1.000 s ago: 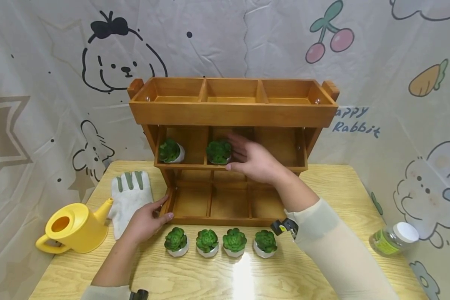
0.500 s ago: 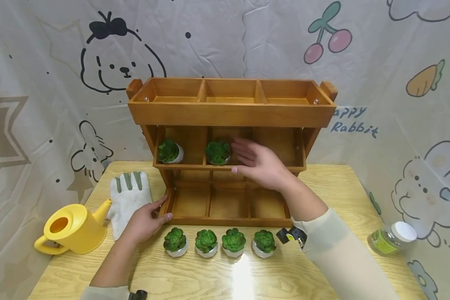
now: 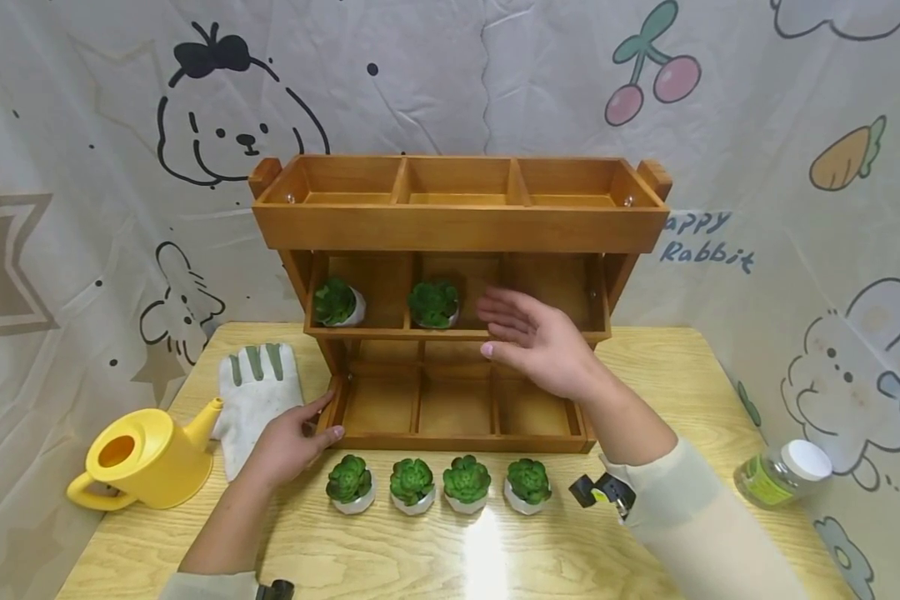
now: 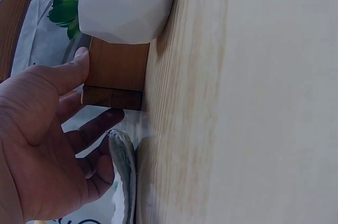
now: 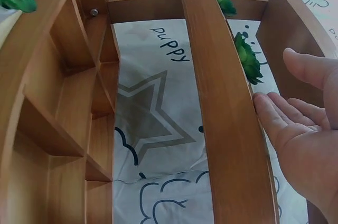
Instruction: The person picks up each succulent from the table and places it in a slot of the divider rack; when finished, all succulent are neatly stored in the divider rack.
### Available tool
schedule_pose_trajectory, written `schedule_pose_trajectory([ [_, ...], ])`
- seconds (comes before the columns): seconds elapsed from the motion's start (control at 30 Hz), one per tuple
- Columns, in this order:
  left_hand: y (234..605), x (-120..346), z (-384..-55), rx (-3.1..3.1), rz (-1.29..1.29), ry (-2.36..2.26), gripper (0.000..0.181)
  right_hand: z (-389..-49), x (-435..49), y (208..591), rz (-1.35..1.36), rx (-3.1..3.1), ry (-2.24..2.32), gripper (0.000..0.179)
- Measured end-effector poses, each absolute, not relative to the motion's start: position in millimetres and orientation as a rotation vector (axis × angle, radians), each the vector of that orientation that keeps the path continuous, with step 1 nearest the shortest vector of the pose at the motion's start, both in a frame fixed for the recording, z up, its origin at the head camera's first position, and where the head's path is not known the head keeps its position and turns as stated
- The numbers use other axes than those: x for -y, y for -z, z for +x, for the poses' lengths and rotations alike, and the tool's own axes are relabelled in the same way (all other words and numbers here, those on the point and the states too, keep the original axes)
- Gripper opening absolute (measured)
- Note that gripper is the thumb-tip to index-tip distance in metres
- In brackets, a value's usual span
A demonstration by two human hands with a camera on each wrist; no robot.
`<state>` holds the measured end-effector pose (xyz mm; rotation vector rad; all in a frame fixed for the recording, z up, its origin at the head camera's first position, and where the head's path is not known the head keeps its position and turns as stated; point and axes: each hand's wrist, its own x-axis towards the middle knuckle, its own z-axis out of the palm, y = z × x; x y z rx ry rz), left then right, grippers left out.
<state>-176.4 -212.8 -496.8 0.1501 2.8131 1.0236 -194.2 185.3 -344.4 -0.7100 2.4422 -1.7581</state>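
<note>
A three-tier wooden plant shelf [image 3: 457, 229] stands on the table, each tier divided into compartments. On its middle tier, one potted succulent [image 3: 337, 302] leans in the left compartment and another succulent [image 3: 433, 304] sits in the centre one. My right hand [image 3: 543, 342] is just right of that second pot, fingers extended and holding nothing; the right wrist view has the hand [image 5: 311, 129] beside the tier's front board. Down at the bottom tier's left end, my left hand [image 3: 292, 442] holds the corner, with the thumb on the front and fingers round the side [image 4: 113, 73].
Several potted succulents [image 3: 467, 483] line up in front of the shelf. On the left are a yellow watering can [image 3: 153, 458] and a white-and-green glove [image 3: 258, 400]. A clear jar with a white lid [image 3: 783, 473] stands at right. Printed curtain [image 3: 435, 75] hangs behind.
My right hand has drawn away to the right from the centre succulent, which stays in its compartment. The left hand keeps its place at the shelf corner.
</note>
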Motion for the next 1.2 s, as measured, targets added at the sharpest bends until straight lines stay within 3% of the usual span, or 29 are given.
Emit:
schedule_pose_trajectory([
  [1.2,502.5,214.5,-177.3,-2.817,0.143,-1.041,0.07,-145.0,-212.5,376.3,-0.637,-2.447,1.788,0.065],
])
